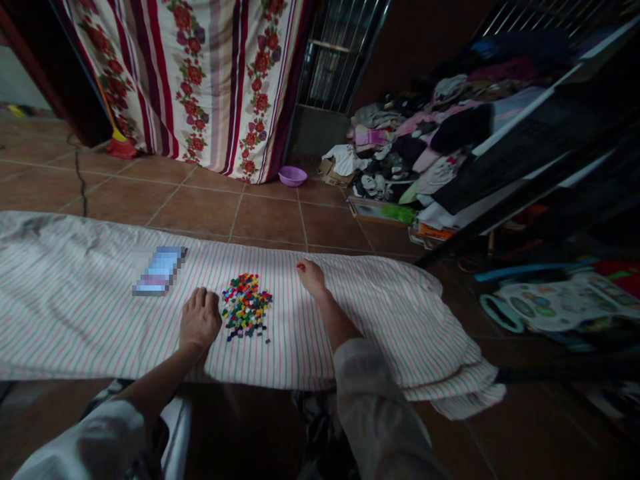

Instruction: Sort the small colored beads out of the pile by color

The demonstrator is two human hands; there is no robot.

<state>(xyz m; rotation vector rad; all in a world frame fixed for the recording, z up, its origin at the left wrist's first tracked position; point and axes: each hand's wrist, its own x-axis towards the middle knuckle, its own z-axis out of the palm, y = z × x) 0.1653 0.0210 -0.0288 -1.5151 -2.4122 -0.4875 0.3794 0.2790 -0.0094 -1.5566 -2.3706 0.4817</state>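
Observation:
A pile of small multicoloured pieces [246, 303] lies on the striped cloth [295, 320] over the table. Just left of the pile, my left hand [201, 317] rests palm down on the cloth, its fingers lying flat with nothing visible in them. My right hand [311, 277] is to the right of the pile, near the cloth's far edge, with its fingers pinched on a small red piece [301, 267]. A phone-like object [160, 270], blurred by pixels, lies on the cloth beyond my left hand.
Past the table, a flowered curtain [215, 87] hangs over the tiled floor [200, 207]. A purple basin [293, 176] and a red dustpan [121, 148] stand near it. Heaped clothes [415, 140] fill the back right. A dark slanted frame [500, 197] rises on the right.

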